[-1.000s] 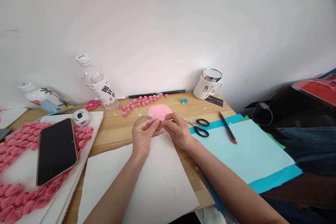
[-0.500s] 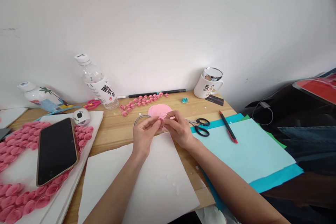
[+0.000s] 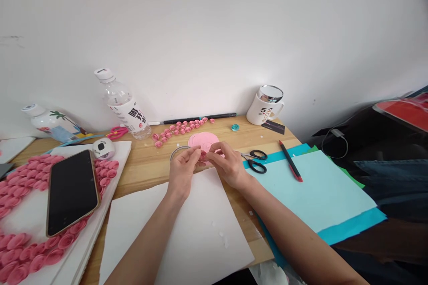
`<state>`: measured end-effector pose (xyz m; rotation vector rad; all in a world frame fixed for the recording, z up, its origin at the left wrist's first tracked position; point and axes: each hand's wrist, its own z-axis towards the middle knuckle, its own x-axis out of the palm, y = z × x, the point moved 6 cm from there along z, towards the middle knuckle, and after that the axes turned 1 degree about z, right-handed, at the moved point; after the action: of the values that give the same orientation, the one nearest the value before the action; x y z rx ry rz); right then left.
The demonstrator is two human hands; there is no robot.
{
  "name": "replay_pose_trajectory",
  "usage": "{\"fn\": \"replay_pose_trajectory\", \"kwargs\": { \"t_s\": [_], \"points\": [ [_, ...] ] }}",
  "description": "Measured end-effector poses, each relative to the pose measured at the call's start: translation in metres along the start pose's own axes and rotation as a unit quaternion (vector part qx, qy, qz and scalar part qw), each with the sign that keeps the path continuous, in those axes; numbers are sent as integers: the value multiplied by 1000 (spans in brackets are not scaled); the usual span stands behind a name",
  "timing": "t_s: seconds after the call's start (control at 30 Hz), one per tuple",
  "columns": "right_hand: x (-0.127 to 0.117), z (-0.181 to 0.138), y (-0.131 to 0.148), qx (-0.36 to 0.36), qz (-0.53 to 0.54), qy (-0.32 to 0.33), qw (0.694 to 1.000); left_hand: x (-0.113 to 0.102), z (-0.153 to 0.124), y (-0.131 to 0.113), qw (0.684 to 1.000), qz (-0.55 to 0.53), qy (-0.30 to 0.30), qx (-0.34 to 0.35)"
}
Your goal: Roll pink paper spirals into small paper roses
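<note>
Between the fingertips of my left hand (image 3: 182, 169) and my right hand (image 3: 228, 163) is a small rolled pink paper strip (image 3: 203, 155), partly covered by the fingers. Both hands are closed in a pinch on it, above the far edge of a white sheet (image 3: 197, 231). Just behind them lie flat pink paper circles (image 3: 207, 137). A roll of tape (image 3: 176, 151) rests by my left fingers, partly hidden. Beside my right hand are scissors with black handles (image 3: 257, 161). Several small pink paper roses (image 3: 182, 128) are grouped further back.
At left, a phone (image 3: 72, 193) lies on a board covered with pink paper roses (image 3: 36, 254). A bottle (image 3: 125, 107) and a mug (image 3: 264, 107) stand by the wall. Blue paper (image 3: 314, 191) with a pen (image 3: 290, 160) on it is at right. A teal paper roll (image 3: 235, 127) sits near the mug.
My fingers have shifted slightly around the pink paper roll, and the left fingertips are a little higher. Everything else stays where it was.
</note>
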<state>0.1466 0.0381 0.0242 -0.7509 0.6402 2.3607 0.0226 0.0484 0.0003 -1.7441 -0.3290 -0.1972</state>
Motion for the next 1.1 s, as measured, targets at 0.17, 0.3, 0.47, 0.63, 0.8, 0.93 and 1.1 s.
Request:
{"fn": "replay_pose_trajectory", "kwargs": {
  "t_s": [0.17,0.3,0.47,0.63,0.8,0.93,1.1],
  "points": [
    [1,-1,0,-2,-4,3,1000,0,-2,-2,998,57,7,2],
    [1,0,1,-9,-3,-1,1000,-3,-2,-1,999,53,-1,-1],
    [2,1,-1,18,0,-11,1000,-6,1,-1,999,46,-4,12],
    [11,-1,-5,76,42,-10,996,-26,11,-15,993,58,-70,73],
    [39,0,4,35,16,132,990,-41,16,-28,973,122,-126,151],
    [50,3,4,39,2,181,983,-39,13,-31,940,222,-117,232],
    [48,9,2,92,82,170,978,-33,4,-34,882,318,-105,332]
  ]
}}
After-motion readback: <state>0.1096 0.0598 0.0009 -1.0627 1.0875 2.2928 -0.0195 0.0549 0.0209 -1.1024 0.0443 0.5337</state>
